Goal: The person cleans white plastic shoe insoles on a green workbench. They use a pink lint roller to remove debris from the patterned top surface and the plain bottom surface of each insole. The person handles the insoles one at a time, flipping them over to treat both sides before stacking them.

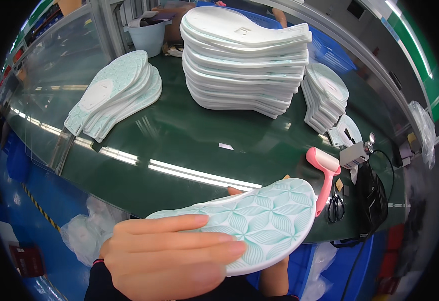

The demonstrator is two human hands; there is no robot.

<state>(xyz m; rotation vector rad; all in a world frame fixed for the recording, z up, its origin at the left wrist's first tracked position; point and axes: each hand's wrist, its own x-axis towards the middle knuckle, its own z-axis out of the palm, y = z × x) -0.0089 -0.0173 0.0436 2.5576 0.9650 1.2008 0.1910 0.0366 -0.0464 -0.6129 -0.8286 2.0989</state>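
Low in front of me is a curved white panel (pixel 274 215) with a rounded end and a green leaf pattern on its upper face. My left hand (pixel 169 256) lies palm down across the panel's left part, its fingers stretched out and its thumb blurred. From underneath, my right hand (pixel 275 278) supports the panel; only its wrist and bits of fingers past the far edge show, and the rest is hidden. Just right of the panel lies a pink-handled roller (pixel 325 173), with black-handled scissors (pixel 336 208) beside it.
A tall stack of white panels (pixel 244 75) stands at the back of the green table (pixel 189 150). Smaller piles of patterned panels flank it, left (pixel 114 93) and right (pixel 327 93). At the right are a grey box with a metal knob (pixel 355 155) and a black bag (pixel 372 195).
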